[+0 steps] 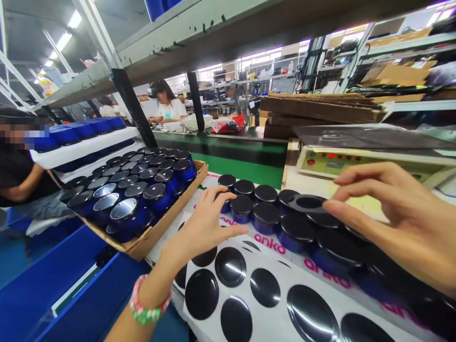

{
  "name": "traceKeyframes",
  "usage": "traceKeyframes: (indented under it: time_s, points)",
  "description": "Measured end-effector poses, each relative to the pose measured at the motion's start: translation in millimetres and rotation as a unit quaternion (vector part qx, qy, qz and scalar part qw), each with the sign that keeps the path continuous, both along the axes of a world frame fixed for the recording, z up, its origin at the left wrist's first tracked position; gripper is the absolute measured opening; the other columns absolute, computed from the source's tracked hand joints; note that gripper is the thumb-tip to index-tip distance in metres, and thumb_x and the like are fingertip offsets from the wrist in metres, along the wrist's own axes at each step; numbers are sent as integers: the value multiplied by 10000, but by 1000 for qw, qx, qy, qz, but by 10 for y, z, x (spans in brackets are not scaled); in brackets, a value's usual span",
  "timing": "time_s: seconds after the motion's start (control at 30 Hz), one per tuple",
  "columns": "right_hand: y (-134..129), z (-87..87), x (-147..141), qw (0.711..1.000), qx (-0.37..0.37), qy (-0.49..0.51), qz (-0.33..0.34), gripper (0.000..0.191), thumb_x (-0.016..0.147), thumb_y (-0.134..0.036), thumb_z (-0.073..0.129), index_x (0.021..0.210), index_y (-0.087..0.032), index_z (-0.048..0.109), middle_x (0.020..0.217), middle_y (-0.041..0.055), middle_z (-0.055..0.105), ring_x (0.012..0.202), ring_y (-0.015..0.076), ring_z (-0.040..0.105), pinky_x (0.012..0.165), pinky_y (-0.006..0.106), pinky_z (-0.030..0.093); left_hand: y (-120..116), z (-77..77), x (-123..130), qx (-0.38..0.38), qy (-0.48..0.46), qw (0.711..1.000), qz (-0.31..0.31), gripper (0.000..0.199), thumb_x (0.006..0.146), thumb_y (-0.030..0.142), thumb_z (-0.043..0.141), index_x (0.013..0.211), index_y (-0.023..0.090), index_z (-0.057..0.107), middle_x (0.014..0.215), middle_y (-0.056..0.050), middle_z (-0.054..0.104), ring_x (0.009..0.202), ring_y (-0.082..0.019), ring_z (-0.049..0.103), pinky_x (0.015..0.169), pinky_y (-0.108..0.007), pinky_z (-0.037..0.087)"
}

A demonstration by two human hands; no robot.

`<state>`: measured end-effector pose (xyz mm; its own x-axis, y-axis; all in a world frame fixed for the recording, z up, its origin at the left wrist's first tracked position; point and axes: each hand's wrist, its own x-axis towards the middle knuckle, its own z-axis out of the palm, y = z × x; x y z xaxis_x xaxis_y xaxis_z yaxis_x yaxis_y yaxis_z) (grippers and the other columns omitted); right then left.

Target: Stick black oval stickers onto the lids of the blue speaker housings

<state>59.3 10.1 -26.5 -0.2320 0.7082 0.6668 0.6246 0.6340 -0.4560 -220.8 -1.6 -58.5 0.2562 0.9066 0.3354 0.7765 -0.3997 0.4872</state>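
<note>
My left hand, a beaded bracelet on its wrist, reaches over the near end of a double row of blue cylinders with black tops. Its fingers are apart and hold nothing; the fingertips are close to one black top. On the right, my right hand has thumb and finger close together at the edge of a black round sticker, which overlaps the cylinder tops. Below lies a white sheet bearing black round stickers of several sizes.
A cardboard tray packed with blue, black-topped cylinders stands on the left. A control box with a red light is at the back right, by a green belt. Co-workers sit beyond. A shelf beam crosses overhead.
</note>
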Motion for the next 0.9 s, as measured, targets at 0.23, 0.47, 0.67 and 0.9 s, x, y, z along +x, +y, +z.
traceKeyframes:
  time_s: [0.23,0.47,0.67,0.9]
  points:
    - [1037,-103,-721,970,-184,126,98,376,764,-571,610,659,-210,595,945,41,567,850,200,546,742,335,428,692,-262,-124,35,124,990,-49,710,516,613,789,1042,193,562,1255,-115,458,1236,-327,369,1051,-537,269]
    - [1067,-445,-976,934,-318,49,156,372,847,-522,533,645,-214,582,938,26,535,936,211,509,909,396,349,680,-444,-163,6,42,998,-53,692,567,496,815,1145,224,546,1331,-90,380,1274,-292,302,1046,-449,352]
    - [1012,-549,-953,941,-312,9,128,290,848,-491,536,678,-271,618,1013,13,518,1042,250,454,941,458,307,717,-459,-178,9,48,997,-56,664,582,497,807,1123,212,550,1344,-87,381,1294,-291,262,1081,-448,316]
    - [1021,-554,-969,941,-317,-9,119,286,849,-479,529,661,-287,626,1041,5,511,1076,260,433,947,481,296,714,-462,-178,5,51,997,-57,640,601,507,791,1113,212,547,1338,-83,384,1293,-281,265,1087,-441,310]
